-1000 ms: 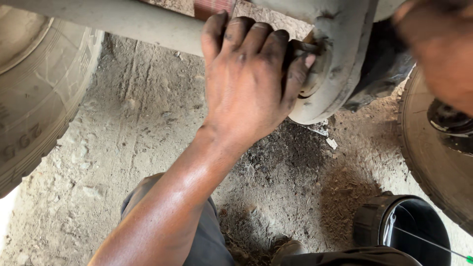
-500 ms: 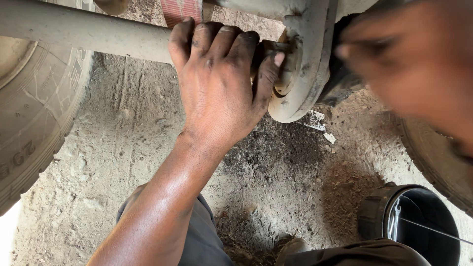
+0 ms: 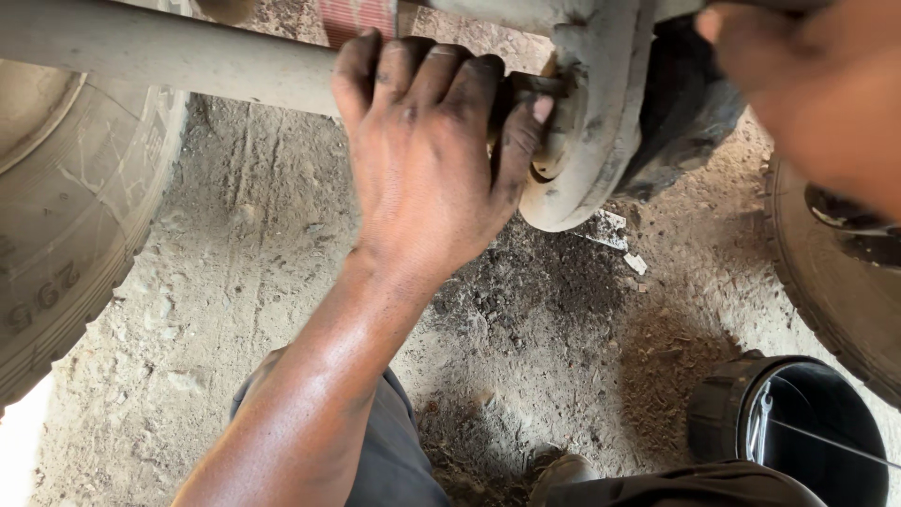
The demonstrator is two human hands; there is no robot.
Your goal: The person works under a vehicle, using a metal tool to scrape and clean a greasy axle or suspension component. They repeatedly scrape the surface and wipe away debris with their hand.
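Observation:
My left hand [image 3: 422,160] is wrapped over a grey dusty axle tube [image 3: 169,56], right where the tube meets a round dirt-caked flange [image 3: 601,113]. Its fingers curl over the top and the thumb presses against a small part at the flange face. My right hand [image 3: 817,94] is blurred at the upper right, just past the flange and close to the camera. Its fingers are cut off by the frame edge, and I cannot make out anything in it.
A large tyre [image 3: 75,216] fills the left side and another tyre [image 3: 835,300] the right edge. On the sandy, oil-stained ground [image 3: 563,310] stands a black bucket [image 3: 798,432] with a spanner in it. My knee [image 3: 394,451] is bottom centre. White scraps [image 3: 610,225] lie under the flange.
The view has shifted so the tube and my left hand sit lower and more central. My left hand keeps its grip. My right hand has stayed blurred at the upper right.

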